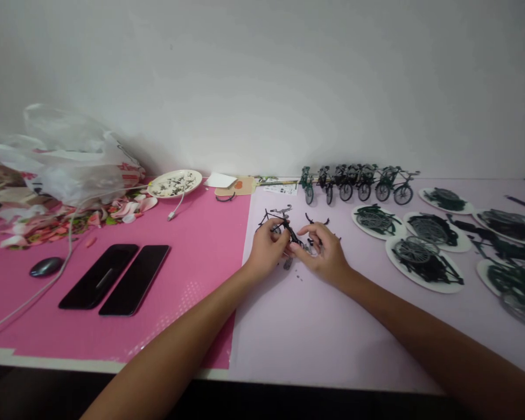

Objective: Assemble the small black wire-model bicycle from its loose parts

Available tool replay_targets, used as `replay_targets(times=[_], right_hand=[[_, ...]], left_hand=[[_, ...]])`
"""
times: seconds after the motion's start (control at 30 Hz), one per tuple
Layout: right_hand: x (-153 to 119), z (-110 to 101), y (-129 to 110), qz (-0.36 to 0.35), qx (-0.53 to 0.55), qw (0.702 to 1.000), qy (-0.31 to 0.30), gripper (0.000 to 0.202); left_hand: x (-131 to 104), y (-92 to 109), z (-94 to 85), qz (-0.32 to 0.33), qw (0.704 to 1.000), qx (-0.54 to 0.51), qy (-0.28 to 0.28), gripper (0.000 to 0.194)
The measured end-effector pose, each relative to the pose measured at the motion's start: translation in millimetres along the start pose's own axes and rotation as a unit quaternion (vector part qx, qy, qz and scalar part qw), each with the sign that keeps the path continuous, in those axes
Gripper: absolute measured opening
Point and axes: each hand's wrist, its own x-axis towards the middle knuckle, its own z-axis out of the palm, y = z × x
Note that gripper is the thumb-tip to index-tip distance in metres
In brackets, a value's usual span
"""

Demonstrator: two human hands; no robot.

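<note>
Pink-and-lilac worktop (297,338) carries it all: left hand (269,248) holds a small black bike frame (293,234) in its fingers, right hand (326,249) bends narrowed fingers against it, grip unclear, model bicycles (364,182) standing behind, plates (395,268) of parts rightward.
</note>
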Motion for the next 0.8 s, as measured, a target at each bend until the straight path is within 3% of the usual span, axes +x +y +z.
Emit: replay_targets(times=[0.13,0.37,0.8], right_hand=[[0.9,1.1,0.3,-0.011,0.004,1.000,0.016,0.008],[3.1,0.6,2.0,-0.001,0.018,0.999,0.037,0.010],[4.4,-1.6,9.4,-0.004,-0.004,1.000,0.029,0.019]], left_hand=[[1.6,-2.7,-1.3,0.004,1.000,0.012,-0.001,0.033],[7.0,-13.9,-8.3,0.089,0.991,0.096,0.018,0.032],[3.8,-10.6,-10.1,0.104,0.976,0.190,0.030,0.036]])
